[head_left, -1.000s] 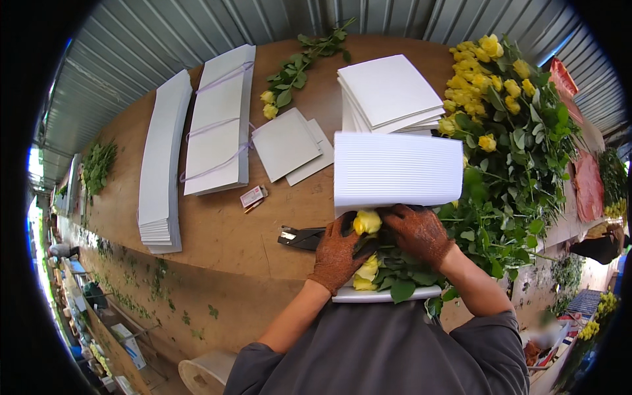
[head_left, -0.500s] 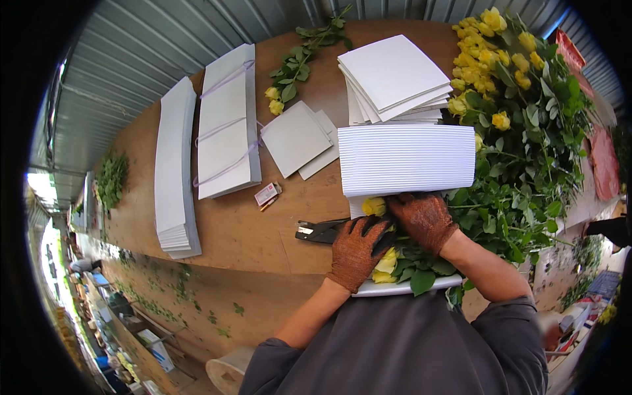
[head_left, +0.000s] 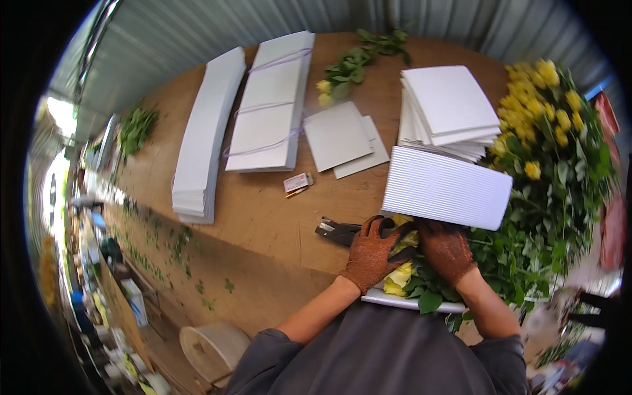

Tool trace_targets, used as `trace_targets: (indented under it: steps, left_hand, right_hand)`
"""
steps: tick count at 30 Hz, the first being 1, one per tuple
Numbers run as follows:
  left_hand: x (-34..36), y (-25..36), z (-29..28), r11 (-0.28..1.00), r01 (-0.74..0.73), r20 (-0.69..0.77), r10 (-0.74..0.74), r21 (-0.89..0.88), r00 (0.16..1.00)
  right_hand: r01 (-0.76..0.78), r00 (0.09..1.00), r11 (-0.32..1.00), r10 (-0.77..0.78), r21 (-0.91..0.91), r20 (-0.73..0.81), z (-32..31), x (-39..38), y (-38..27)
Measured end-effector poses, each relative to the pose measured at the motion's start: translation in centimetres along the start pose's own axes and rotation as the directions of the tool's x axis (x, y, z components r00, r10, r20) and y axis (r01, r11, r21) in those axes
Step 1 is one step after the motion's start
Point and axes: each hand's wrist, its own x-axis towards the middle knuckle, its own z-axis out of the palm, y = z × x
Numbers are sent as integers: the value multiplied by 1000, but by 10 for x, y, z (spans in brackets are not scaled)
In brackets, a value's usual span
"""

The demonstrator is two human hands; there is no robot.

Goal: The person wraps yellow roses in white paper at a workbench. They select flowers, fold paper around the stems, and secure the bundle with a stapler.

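My left hand (head_left: 372,255), in a rust-brown and black work glove, curls its fingers and thumb around a yellow rose (head_left: 403,241) near the table's front edge. My right hand (head_left: 447,251), gloved alike, lies over the leaves and stems beside it; its fingertips are hidden at the lower edge of a white corrugated cardboard sheet (head_left: 447,187). More yellow rose heads (head_left: 397,280) and green leaves (head_left: 430,301) show below my hands, above a white rim (head_left: 411,303) against my body. A black hand stapler (head_left: 337,232) lies left of my left hand.
White cardboard sheets (head_left: 451,99) are stacked beyond. Long white stacks (head_left: 210,125), one tied with purple string (head_left: 263,105), and loose grey-white squares (head_left: 339,137) lie leftward. A small box (head_left: 298,182) is nearby. Yellow roses (head_left: 526,112) fill the right side. A bucket (head_left: 214,349) stands below.
My view has turned, so the tabletop things appear further right. The corrugated sheet now looks tilted. Both hands remain at the roses, with the left fingers slightly shifted.
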Motion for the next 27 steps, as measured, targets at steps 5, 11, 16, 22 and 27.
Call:
trace_targets:
  steps: [5,11,16,22,27]
  left_hand:
    - [-7,-5,1,999,16,-89,-19,-36,996]
    - [-2,-6,2,988,-16,-73,5,-152,997]
    - [-5,-25,24,962,-65,-166,20,-266,986]
    - [-10,-43,31,935,-110,-109,77,-337,991]
    - [-29,-63,-3,912,128,-75,-171,-391,982]
  right_hand:
    - [71,997,929,-80,364,9,-87,2,6]
    - [-141,966,986,156,87,-207,-152,33,53]
    - [-90,834,613,-385,785,395,-175,23,63]
    - [45,860,970,-159,237,485,-96,10,-15]
    - [105,946,993,-115,50,303,-51,-19,-21]
